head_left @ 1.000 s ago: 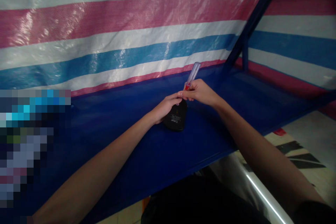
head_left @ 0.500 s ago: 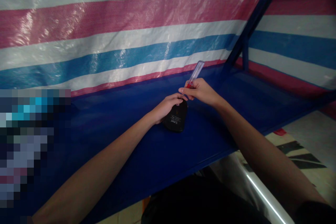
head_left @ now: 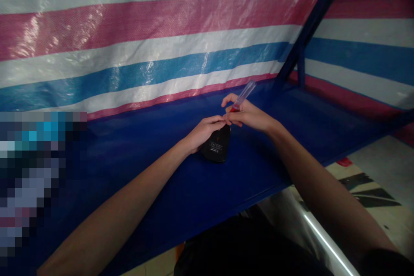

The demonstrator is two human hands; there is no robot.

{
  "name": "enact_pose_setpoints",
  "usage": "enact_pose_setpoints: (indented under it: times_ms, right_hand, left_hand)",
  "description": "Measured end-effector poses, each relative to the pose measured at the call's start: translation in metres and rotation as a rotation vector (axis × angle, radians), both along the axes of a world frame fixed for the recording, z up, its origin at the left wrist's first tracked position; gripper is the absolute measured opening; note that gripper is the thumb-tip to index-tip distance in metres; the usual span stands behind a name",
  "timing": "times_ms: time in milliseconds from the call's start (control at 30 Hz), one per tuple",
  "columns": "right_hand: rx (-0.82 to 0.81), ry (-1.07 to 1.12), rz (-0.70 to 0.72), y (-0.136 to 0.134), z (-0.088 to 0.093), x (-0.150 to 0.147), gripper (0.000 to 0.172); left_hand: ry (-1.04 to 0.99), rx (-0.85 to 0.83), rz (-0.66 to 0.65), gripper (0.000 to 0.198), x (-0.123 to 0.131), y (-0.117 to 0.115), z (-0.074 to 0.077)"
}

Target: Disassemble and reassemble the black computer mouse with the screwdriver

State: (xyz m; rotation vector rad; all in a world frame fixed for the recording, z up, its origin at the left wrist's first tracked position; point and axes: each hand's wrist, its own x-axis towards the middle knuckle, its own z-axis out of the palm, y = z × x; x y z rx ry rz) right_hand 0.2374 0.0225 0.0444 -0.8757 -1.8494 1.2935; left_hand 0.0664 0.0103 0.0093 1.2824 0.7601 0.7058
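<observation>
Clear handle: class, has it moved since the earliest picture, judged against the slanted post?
Yes. The clear handle's top end has swung right, nearer the slanted post, so it leans further over in the right hand.

Illegible white print (head_left: 216, 145) on black device (head_left: 214, 155)

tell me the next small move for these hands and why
Probably curl the raised finger of the right hand onto the screwdriver handle: the grip looks low, near the red collar, and the handle leans over, while the left hand rests on the black device. The tip is hidden, so this is a judgement.
</observation>
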Motion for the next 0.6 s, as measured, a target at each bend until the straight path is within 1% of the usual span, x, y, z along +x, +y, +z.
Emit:
enact_pose_setpoints:
  times_ms: [67, 200, 333, 400, 600]
  right_hand:
    - [0.032, 0.021, -0.029, -0.0003, 0.001, 0.0016, 0.028]
    - [0.112, 0.022, -0.128, 0.0013, 0.0011, 0.0007, 0.024]
    - [0.093, 0.027, -0.209, 0.0029, -0.0002, -0.0036, 0.023]
    - [0.072, 0.038, -0.21, 0.0029, -0.0004, -0.005, 0.023]
    - [0.05, 0.057, -0.148, 0.0011, 0.0011, -0.0059, 0.023]
  left_hand:
    - [0.005, 0.013, -0.003, 0.02, 0.0003, -0.0005, 0.001]
    - [0.033, 0.034, 0.006, 0.021, 0.0014, -0.0002, 0.0009]
    - [0.037, 0.043, 0.027, 0.024, 0.0016, 0.0006, -0.0008]
    - [0.024, 0.041, 0.028, 0.024, 0.0017, 0.0007, -0.0014]
    - [-0.001, 0.032, 0.019, 0.02, 0.0024, 0.0006, -0.0009]
